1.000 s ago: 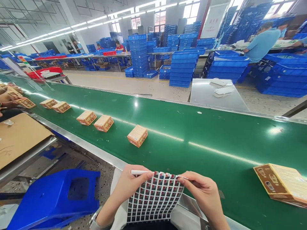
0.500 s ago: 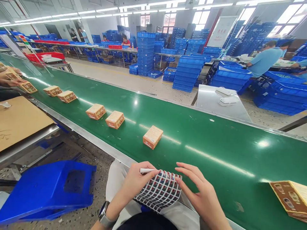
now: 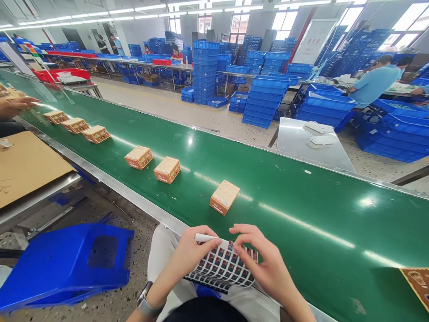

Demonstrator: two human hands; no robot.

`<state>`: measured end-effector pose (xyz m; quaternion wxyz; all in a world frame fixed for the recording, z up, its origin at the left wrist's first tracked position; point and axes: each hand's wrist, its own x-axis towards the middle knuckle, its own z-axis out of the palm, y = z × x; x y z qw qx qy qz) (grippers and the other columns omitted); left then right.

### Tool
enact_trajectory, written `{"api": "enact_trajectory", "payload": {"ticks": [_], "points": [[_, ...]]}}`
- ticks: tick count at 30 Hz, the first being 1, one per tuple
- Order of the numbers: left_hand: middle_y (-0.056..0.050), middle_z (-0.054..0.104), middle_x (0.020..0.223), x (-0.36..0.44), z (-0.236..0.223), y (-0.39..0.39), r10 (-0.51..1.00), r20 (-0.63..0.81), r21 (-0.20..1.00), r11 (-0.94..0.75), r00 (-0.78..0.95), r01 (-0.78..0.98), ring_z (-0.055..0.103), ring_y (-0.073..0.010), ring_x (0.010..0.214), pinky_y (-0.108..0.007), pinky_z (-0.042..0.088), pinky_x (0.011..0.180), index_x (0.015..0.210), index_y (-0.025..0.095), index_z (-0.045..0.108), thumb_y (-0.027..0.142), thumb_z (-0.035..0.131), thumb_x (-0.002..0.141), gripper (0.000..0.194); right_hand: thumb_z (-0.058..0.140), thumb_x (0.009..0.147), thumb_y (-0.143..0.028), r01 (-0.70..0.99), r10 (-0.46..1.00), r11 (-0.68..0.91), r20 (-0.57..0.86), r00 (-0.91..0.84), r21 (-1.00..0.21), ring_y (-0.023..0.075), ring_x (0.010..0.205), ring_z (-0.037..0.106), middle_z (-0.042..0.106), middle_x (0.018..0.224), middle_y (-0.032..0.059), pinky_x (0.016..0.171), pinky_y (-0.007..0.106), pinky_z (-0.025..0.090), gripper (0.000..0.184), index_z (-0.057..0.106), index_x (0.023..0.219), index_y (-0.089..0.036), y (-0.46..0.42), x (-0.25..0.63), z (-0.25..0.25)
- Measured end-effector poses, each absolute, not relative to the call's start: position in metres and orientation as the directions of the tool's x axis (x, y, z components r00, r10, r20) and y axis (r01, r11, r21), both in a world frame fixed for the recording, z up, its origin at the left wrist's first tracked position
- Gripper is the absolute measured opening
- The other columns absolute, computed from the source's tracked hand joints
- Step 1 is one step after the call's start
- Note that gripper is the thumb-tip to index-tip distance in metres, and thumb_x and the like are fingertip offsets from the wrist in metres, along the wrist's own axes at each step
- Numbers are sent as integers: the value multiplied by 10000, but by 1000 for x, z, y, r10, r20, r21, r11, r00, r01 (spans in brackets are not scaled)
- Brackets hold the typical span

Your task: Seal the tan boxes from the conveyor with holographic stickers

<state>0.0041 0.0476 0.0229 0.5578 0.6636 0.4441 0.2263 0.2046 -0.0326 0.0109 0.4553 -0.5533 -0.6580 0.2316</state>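
My left hand (image 3: 191, 252) grips the near-left edge of a sheet of small red-and-black stickers (image 3: 219, 270) that lies over my lap, with a thin white stick (image 3: 206, 237) pinched at my fingertips. My right hand (image 3: 259, 261) rests on the sheet's right part, fingers curled down onto the stickers. Just beyond my hands an orange carton (image 3: 224, 197) lies on the green conveyor belt (image 3: 301, 197). More orange cartons (image 3: 167, 169) trail away to the left along the belt.
A brown printed carton (image 3: 417, 286) shows at the lower right edge. A blue plastic stool (image 3: 67, 264) stands at my left, beside a cardboard-topped bench (image 3: 27, 165). Another person's hands (image 3: 13, 107) work at the belt's far left. Stacked blue crates (image 3: 261, 100) and workers fill the background.
The cartons have travelled right along the belt. My right hand has moved left onto the sticker sheet and curled its fingers. The sheet has sunk lower onto my lap.
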Motion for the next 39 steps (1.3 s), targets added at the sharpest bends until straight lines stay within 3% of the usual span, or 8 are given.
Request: {"api": "enact_trajectory", "payload": {"ticks": [3,6,9,12,16,19,24,39], "points": [[11,650,602,-4,14,56,811,-247,934,55,530,352,529,-118,566,-219,347,523,705,155,716,333,704,791,198,564,933,-404,331,933,92,198,302,-939,251,1048,641,683,1130,89,937,455,506,166,617,924,-247,-3,233,-12],[-20,701,633,-7,8,59,706,-275,949,90,652,302,590,-143,588,-232,396,542,713,146,731,333,739,767,195,680,809,-522,211,873,-16,89,480,-977,299,1180,582,634,1242,131,976,516,481,565,498,1278,-263,42,261,-41],[-78,781,942,-3,10,59,608,-180,977,20,774,211,688,-243,933,-329,510,823,717,174,761,309,779,745,138,749,721,-533,179,918,-52,24,396,-982,293,1202,581,615,1292,126,1038,537,434,866,349,1446,-279,81,277,-59],[-72,672,1297,4,16,58,583,-91,972,-125,807,200,479,-311,1343,-452,386,1102,723,225,782,302,799,733,80,818,653,-454,172,973,-36,5,232,-984,257,1113,645,674,1218,86,1062,509,424,942,371,1461,-262,98,283,-61],[-7,449,1519,14,18,62,612,-49,921,-278,789,273,205,-336,1497,-572,153,1216,715,250,781,294,775,758,62,812,695,-368,170,999,5,12,35,-985,234,1200,601,679,1247,77,1130,511,341,916,357,1482,-253,89,286,-49],[14,396,1546,21,16,70,610,-46,892,-330,791,307,150,-355,1506,-615,41,1217,699,248,774,280,769,757,67,809,712,-376,60,988,23,32,153,-998,238,1231,581,643,1318,82,1133,511,339,817,437,1433,-283,69,283,-43],[-14,409,1540,34,11,88,574,-28,912,-320,818,256,159,-340,1507,-577,198,1202,707,236,777,273,765,756,63,727,787,-486,-190,844,2,-100,526,-982,269,1162,625,694,1217,101,1024,462,480,374,703,1039,-211,38,265,-47],[-81,744,1144,66,6,81,462,-63,962,-207,885,177,339,-294,1451,-451,324,1179,722,229,775,346,732,788,141,718,739,-546,-121,747,-132,-179,641,-984,284,998,683,699,1215,119,798,383,576,405,748,886,-170,11,260,-40]]}}
